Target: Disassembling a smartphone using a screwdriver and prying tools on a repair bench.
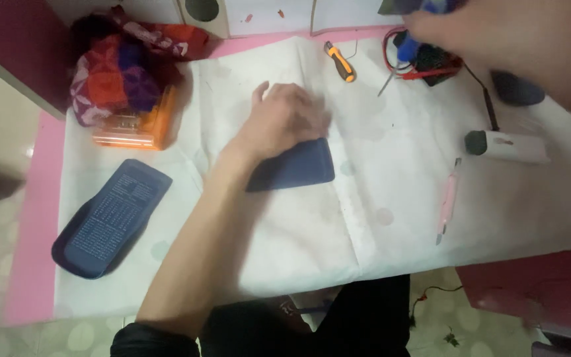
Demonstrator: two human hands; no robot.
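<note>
The tabletop (34,218), pink at its edges, fills most of the frame under a creased white sheet (391,218).

Left arm runs up from the bottom centre; the left hand (282,119) lies palm-down at centre frame on a dark blue flat case (299,165). Fingers spread and pressing flat, not curled round it, so it is pinned rather than gripped.

The right hand (497,30) is in the upper right corner, blurred, over a tangle of red wire and a dark part (431,63). Whether its fingers are closed on anything cannot be told.

A second dark blue shell (110,218), with printed rows on its face, lies lower left, well apart from both hands. A bundle of red, orange and purple cloth (123,73) sits upper left on an orange plastic box (137,125).

Smaller items: a white tool with a dark tip (507,145) at right, a pink pen-like tool (447,205) below it, and an orange-handled screwdriver (340,61) at top centre.

Judgement: the case under the left hand looks a light, stiff plastic piece, smooth and apt to slide on the sheet. Its long edges are the soundest hold.
</note>
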